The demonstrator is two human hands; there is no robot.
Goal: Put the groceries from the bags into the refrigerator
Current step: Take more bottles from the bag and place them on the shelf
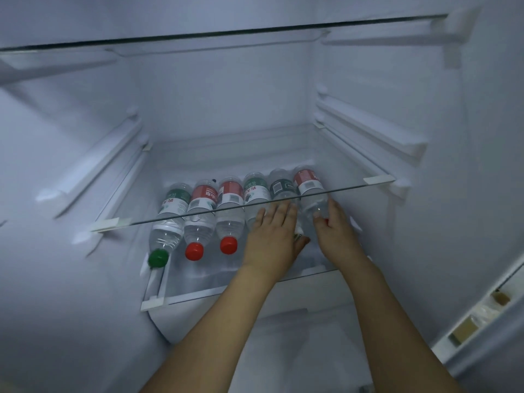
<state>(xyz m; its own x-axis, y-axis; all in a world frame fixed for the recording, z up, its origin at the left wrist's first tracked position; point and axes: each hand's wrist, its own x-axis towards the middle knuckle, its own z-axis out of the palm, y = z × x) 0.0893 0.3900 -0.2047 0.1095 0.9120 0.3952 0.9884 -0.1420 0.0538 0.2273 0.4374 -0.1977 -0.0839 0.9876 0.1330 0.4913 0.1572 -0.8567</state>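
Under the glass shelf (pixel 334 191), on the lower shelf (pixel 255 290) of the refrigerator (pixel 215 89), six water bottles (pixel 198 219) lie side by side. My left hand (pixel 272 236) rests flat on the fifth bottle (pixel 282 188); my right hand (pixel 336 228) curls around the sixth bottle (pixel 309 188). Risk: round bottles may roll forward once I let go. No bags in view.

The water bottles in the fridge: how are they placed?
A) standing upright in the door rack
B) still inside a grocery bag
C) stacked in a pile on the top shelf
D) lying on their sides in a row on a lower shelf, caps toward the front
D: the water bottles lie side by side under the glass shelf, with the red cap and the green cap pointing toward the front.
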